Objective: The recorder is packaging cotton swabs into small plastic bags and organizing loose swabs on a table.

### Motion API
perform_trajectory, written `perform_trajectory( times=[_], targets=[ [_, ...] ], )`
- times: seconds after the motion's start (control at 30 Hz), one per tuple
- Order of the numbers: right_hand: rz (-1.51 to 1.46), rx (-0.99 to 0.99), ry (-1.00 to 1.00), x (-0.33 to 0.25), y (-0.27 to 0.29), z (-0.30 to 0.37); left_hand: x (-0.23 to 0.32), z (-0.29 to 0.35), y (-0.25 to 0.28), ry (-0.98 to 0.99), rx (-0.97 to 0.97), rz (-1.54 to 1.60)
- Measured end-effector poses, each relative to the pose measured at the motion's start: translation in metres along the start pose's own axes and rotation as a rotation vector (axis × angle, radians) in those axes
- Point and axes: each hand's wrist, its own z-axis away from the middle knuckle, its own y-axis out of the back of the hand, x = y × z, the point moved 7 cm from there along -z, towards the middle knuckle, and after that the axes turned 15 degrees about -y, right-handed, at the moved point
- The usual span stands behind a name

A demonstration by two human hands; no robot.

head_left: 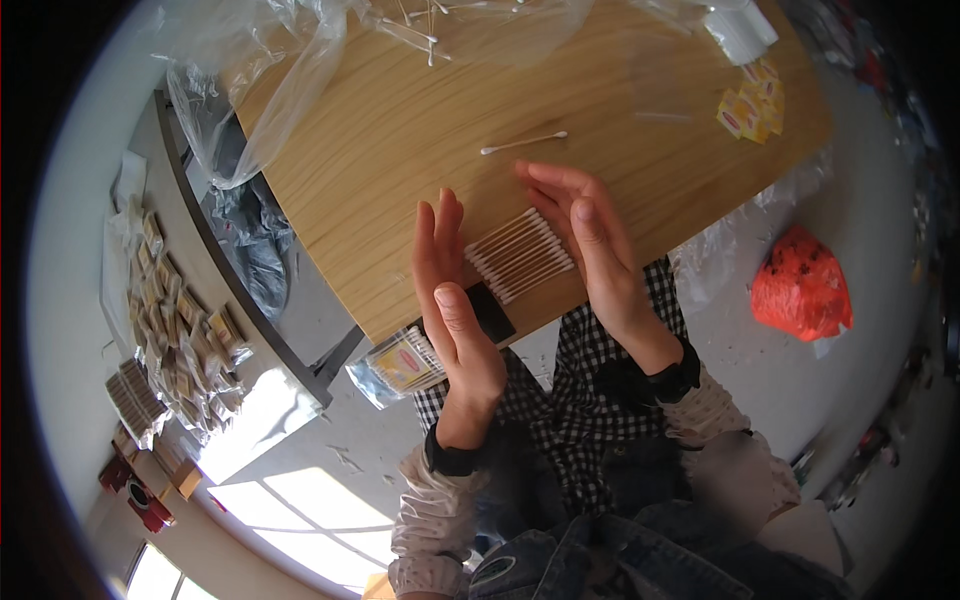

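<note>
A flat row of cotton swabs (518,256) lies side by side on the wooden table near its front edge. My left hand (447,290) stands on edge at the row's left, fingers stretched out. At the row's right end, my right hand (592,235) is held the same way, fingers extended and palm facing inward. Neither hand grips anything; whether they touch the swab ends I cannot tell. A dark flat piece (490,312) lies beside the row, next to my left wrist. Just left of that wrist sits a clear pack of swabs (405,362) with a yellow label.
One loose swab (524,142) lies beyond my hands. Clear plastic bags (270,90) and scattered swabs (431,45) are at the far edge. Yellow labels (752,105) lie far right. A red bag (800,285) is on the floor; a side table (245,395) holds many small packs (180,330).
</note>
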Motion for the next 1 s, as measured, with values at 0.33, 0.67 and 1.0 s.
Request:
perform_trajectory(
  times=[0.33, 0.67, 1.0],
  targets=[
    [1.207, 0.24, 0.459, -0.014, -0.04, -0.019, -0.006, 0.011, -0.003, -0.038, 0.258, 0.068],
    [1.346, 0.155, 0.524, -0.006, -0.057, -0.023, -0.006, 0.011, -0.019, -0.076, 0.298, 0.088],
    [1.293, 0.114, 0.57, -0.003, -0.067, -0.017, -0.011, 0.01, -0.007, -0.057, 0.342, 0.271]
  ],
)
